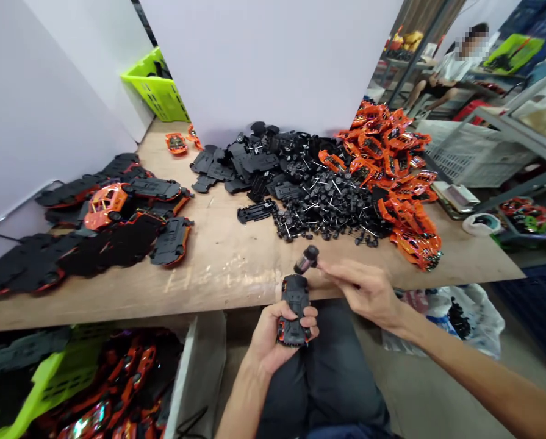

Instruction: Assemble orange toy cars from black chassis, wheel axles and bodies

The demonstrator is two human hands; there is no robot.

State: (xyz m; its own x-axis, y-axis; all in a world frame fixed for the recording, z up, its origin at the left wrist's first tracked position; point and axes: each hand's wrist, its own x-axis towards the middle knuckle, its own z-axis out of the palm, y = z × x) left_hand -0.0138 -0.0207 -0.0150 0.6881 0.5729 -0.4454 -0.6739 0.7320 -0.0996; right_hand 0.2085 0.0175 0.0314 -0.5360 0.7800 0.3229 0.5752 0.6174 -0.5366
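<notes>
My left hand (277, 335) is wrapped round a toy car (295, 305), close to the table's front edge and above my lap. The car is upside down, its black underside facing up and orange body showing along the sides. Just beyond its far end is the dark cylindrical head of a small hammer (306, 260). My right hand (364, 286) is closed on that hammer, whose handle is mostly hidden by the fingers. A narrow gap seems to separate the hammer head from the car.
Black car bases (249, 161) and wheel axles (327, 204) lie heaped on the wooden table (227, 268). Orange car shells (391, 164) are piled at right. Upturned cars (172, 241) cover the left side. Below stands a crate with a green basket (53, 384). A person (456, 67) sits at back right.
</notes>
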